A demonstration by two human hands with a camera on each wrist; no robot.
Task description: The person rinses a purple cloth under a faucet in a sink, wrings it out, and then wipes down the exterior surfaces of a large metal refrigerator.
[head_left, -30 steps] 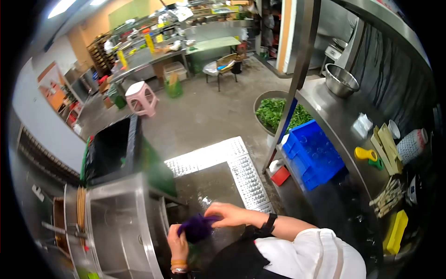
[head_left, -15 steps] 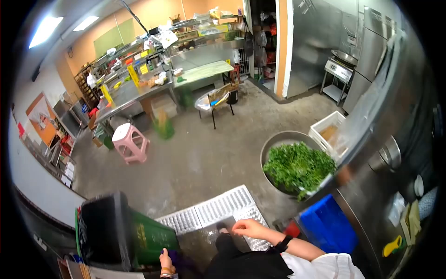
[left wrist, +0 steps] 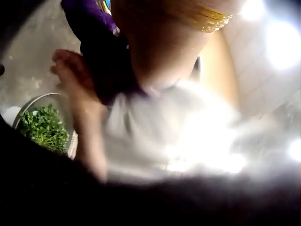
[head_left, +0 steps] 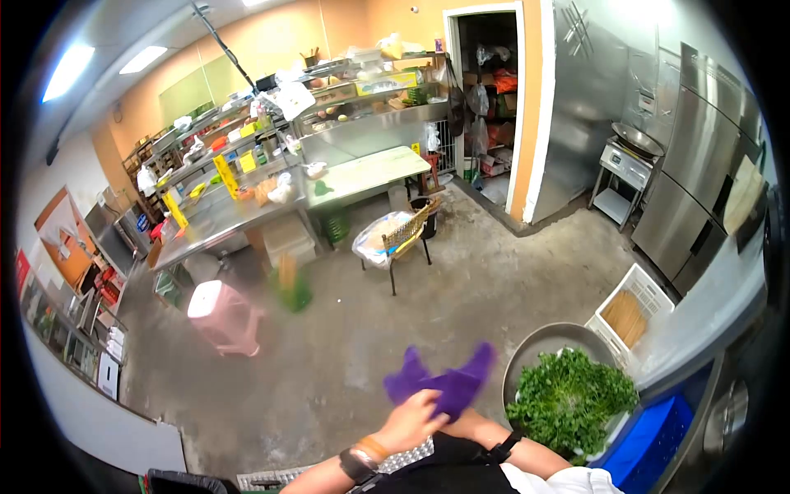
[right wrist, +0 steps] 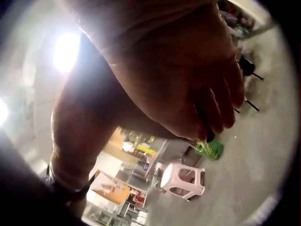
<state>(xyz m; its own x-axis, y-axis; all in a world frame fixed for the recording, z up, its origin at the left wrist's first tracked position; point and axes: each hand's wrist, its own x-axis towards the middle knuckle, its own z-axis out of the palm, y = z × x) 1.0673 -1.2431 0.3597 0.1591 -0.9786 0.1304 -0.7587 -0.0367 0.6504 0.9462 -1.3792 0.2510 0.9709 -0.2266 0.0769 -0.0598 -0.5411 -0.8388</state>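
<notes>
A purple cloth (head_left: 451, 390), blurred, spreads in front of the body in the head view, with two ends sticking up. My left hand (head_left: 411, 421) grips its lower part, fingers bent over it. Close behind and to the right, partly covered by the left, is my right hand (head_left: 467, 425). The left wrist view shows the dark purple cloth (left wrist: 106, 61) between my left hand (left wrist: 160, 47) and my right hand (left wrist: 77, 77). Seen large in the right wrist view, my right hand (right wrist: 183, 70) has bent fingers; whether they hold cloth cannot be told.
A round basin of leafy greens (head_left: 568, 399) stands on the floor at the right, beside a white crate (head_left: 654, 300) and a blue crate (head_left: 654, 445). Further off are a chair (head_left: 403, 239), a pink stool (head_left: 220, 317) and a steel table (head_left: 218, 218). A black-lined bin (head_left: 185, 482) lies low left.
The view has swung up and right, away from the sink and bin. The hands, apart half a second ago, are now together, and the purple cloth has risen and spread out.
</notes>
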